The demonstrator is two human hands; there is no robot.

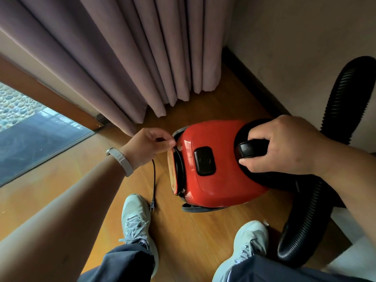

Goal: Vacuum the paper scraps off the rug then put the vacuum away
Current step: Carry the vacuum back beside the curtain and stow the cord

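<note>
Gripping the black handle (252, 149) on top of the red vacuum (213, 180), the right hand (284, 145) has its fingers curled over the bar and its thumb wrapped beneath. The left hand (148, 144) is set at the rear end of the vacuum, thumb and fingertips pinched together at the black rim. It appears to hold the cord (154, 180), which drops from under this hand. The two hands are apart, one at each end of the body. A pale wristband (120, 159) sits on the left wrist.

The cord hangs slack and ends in a plug (152, 206) just beside the left shoe (136, 218). The vacuum is over the wooden floor (183, 241), in the corner of the room ahead of both shoes; whether it rests on the floor cannot be told. A ribbed black hose (305, 220) loops from its front end, up along the wall (295, 47) and down past the right shoe (250, 239). A mauve curtain (122, 58) hangs behind the vacuum, beside a floor-level window (30, 135).
</note>
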